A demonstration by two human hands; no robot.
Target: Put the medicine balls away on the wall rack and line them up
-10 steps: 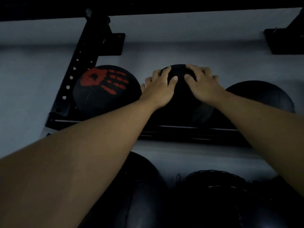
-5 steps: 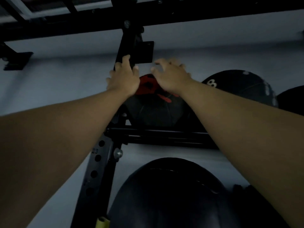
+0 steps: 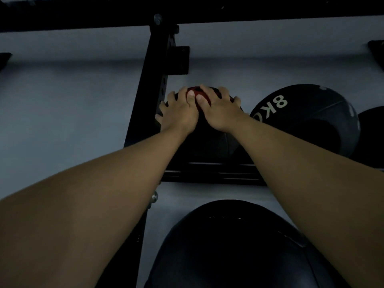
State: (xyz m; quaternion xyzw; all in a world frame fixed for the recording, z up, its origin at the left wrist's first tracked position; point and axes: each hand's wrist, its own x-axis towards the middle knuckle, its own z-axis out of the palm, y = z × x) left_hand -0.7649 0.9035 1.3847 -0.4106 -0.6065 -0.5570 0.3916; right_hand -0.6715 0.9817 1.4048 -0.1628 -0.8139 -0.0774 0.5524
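Observation:
A black medicine ball with a red handprint (image 3: pixel 209 142) rests on the upper shelf of the black wall rack (image 3: pixel 212 173), tight against the rack's upright. My left hand (image 3: pixel 179 113) lies spread over the ball's top left. My right hand (image 3: pixel 220 111) covers its top right, and the thumbs touch over the red mark. Both hands press on this ball. To its right sits a black ball marked 8K (image 3: pixel 307 119), touching or nearly touching it. A third black ball (image 3: pixel 374 129) shows at the right edge.
The rack's perforated upright (image 3: pixel 149 96) stands just left of my hands, with a bracket (image 3: pixel 180 59) on the grey wall. A black crossbar (image 3: pixel 207 15) runs overhead. A large black ball (image 3: pixel 228 246) sits on the lower level beneath my arms.
A second ago both hands were on the plain black middle ball. They moved left to the red-handprint ball and now rest firmly on top of it; the view shifted left too.

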